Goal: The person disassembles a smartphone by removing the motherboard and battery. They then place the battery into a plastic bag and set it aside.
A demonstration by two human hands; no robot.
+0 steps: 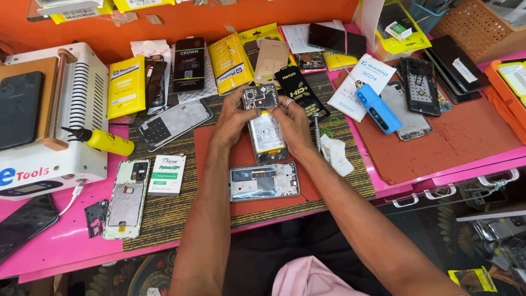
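An opened smartphone (264, 134) with its back removed lies upright on a red mat (219, 151) on the bench. My left hand (233, 118) grips its upper left edge. My right hand (290, 123), with a ring on one finger, pinches at the phone's upper right, near the camera section. Whether the right fingers hold a small part is hidden. A separate phone frame (264, 181) lies flat just below the phone, nearer to me.
A white heating machine (66, 109) stands at left with a yellow glue bottle (107, 141). Phone frames (127, 198), a battery (167, 174), yellow packets (126, 86), a screwdriver (317, 131), a white cloth (335, 153) and a blue tool (378, 108) surround the mat.
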